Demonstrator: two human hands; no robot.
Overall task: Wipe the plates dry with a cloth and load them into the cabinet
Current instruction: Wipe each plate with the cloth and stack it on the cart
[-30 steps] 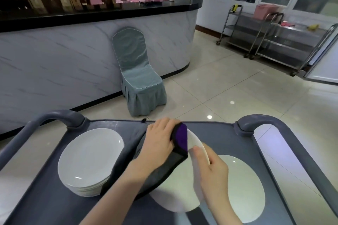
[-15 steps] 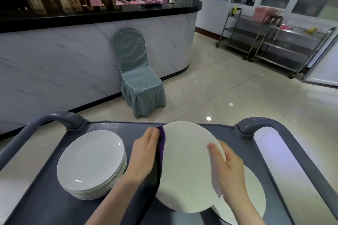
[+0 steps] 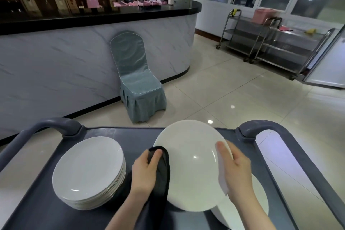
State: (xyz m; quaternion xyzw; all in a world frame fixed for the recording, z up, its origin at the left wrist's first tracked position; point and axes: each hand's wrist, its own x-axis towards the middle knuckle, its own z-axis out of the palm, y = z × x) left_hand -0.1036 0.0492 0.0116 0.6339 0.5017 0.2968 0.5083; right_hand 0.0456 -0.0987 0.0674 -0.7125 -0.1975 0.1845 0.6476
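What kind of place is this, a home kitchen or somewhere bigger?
Probably a restaurant or banquet hall's service area: a long marble-fronted counter, a cloth-covered banquet chair, steel trolleys and a stack of white plates on a grey cart.

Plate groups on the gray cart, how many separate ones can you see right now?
3. A stack sits on the cart's left; one plate is held up between both hands; one lies flat beneath it at right, mostly hidden, possibly more under it.
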